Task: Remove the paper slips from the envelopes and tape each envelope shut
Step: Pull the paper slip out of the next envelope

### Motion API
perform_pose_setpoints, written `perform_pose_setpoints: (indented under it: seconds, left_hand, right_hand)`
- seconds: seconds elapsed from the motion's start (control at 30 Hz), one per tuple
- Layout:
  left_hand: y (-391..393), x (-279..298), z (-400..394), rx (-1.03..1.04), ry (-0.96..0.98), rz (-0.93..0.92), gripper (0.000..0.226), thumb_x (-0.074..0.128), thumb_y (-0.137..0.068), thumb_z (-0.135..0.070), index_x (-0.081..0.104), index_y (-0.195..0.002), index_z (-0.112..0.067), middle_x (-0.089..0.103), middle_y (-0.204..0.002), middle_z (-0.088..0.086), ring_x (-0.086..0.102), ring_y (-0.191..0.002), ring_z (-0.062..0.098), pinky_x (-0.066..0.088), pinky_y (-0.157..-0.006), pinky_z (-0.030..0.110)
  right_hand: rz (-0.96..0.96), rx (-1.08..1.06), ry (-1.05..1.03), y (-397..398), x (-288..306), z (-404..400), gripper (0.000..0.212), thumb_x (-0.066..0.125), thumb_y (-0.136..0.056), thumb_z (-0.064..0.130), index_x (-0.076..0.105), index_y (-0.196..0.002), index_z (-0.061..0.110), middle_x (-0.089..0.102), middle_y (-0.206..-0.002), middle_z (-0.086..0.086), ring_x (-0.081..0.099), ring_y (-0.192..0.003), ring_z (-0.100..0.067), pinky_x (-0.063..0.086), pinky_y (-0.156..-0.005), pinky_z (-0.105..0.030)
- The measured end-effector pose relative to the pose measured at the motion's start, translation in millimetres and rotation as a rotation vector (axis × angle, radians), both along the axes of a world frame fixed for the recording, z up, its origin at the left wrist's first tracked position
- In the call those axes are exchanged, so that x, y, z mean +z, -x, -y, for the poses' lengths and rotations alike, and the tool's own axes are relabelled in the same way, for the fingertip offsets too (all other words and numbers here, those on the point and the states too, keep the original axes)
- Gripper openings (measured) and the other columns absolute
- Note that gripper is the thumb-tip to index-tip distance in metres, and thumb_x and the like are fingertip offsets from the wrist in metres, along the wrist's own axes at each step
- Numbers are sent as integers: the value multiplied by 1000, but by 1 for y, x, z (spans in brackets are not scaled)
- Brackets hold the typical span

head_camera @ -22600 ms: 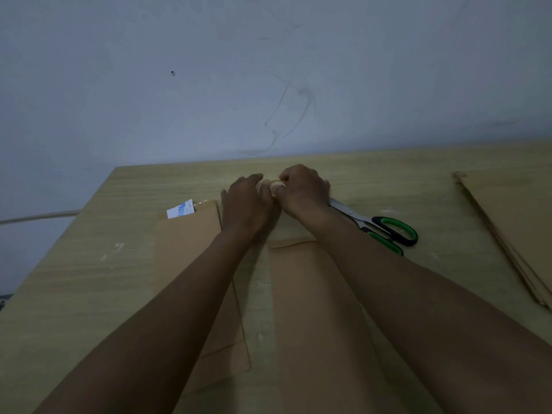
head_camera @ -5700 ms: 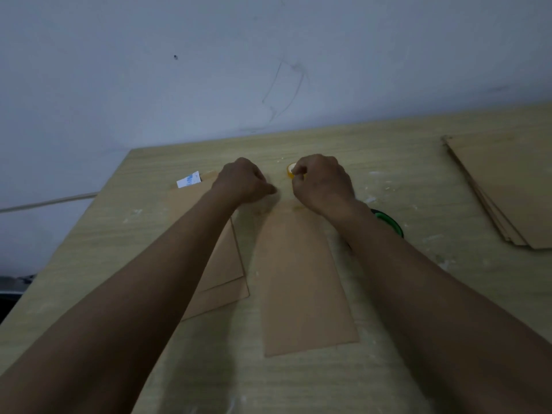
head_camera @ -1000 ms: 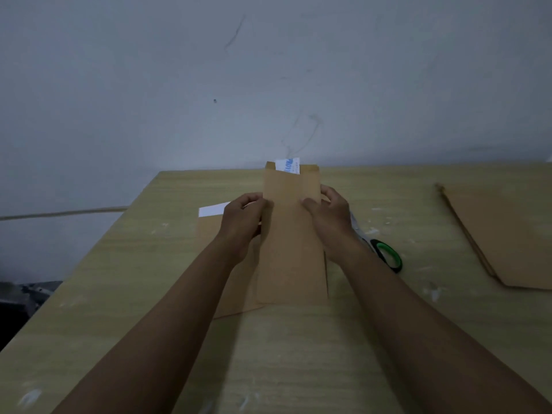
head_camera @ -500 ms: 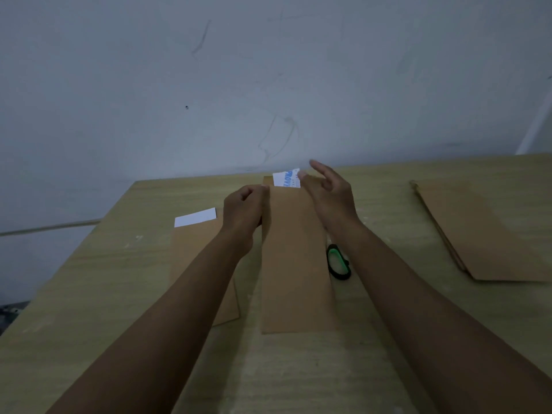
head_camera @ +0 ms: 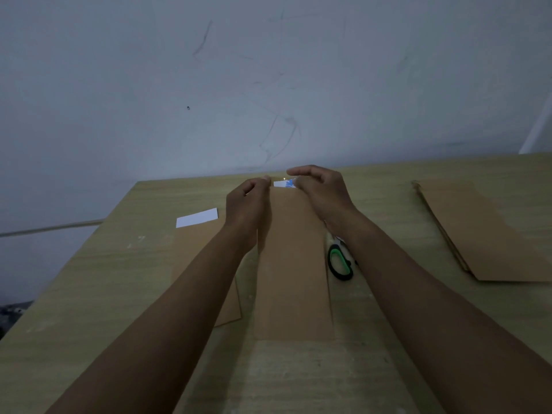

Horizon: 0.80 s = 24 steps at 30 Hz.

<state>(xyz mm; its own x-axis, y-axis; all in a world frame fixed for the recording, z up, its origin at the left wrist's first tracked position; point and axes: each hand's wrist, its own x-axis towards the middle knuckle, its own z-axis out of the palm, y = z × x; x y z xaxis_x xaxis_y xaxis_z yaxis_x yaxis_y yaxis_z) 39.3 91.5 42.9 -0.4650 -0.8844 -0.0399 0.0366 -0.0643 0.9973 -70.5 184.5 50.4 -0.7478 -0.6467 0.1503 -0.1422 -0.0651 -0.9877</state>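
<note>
**Slip at the envelope mouth**

On the wooden table [head_camera: 119,279] against the pale wall, I see the envelope [head_camera: 294,264] lying flat at the centre. My right hand [head_camera: 321,192] pinches the paper slip [head_camera: 282,184] poking from its far end; my left hand [head_camera: 246,204] grips its left edge. Left of the envelope lies another envelope [head_camera: 197,249] with a white slip [head_camera: 197,218]; right, green scissors [head_camera: 340,262], then a stack of envelopes [head_camera: 484,231].

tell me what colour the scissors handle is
The scissors handle is green with black trim, seen in the head view beside the right forearm.
</note>
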Motion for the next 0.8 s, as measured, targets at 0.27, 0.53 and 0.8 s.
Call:
perform_pose_setpoints:
  seconds: [0.27,0.53,0.8]
  left_hand:
    - [-1,-1,0,11,34,-23,21,68,-91,-35,76,-76,-24,74,-90,0,63,-85,15,54,-90,38]
    - [-5,2,1,14,-9,-47,21,68,-92,-35,74,-77,-21,72,-86,3,63,-80,16,54,-82,35]
    - [-8,2,0,11,-5,-52,21,68,-92,-35,75,-77,-22,70,-85,1,61,-79,16,52,-80,34]
  right_hand:
    - [-34,-52,2,-5,4,2,24,64,-80,10,75,-94,27,70,-82,9,60,-63,1,46,-56,-14]
    - [-305,-35,-1,-6,-11,-1,6,75,-82,28,76,-87,24,71,-90,14,64,-89,1,49,-79,-20]
    - [-321,-49,-16,-4,-13,2,5,74,-81,26,73,-86,26,70,-90,17,64,-88,-2,52,-78,-25]
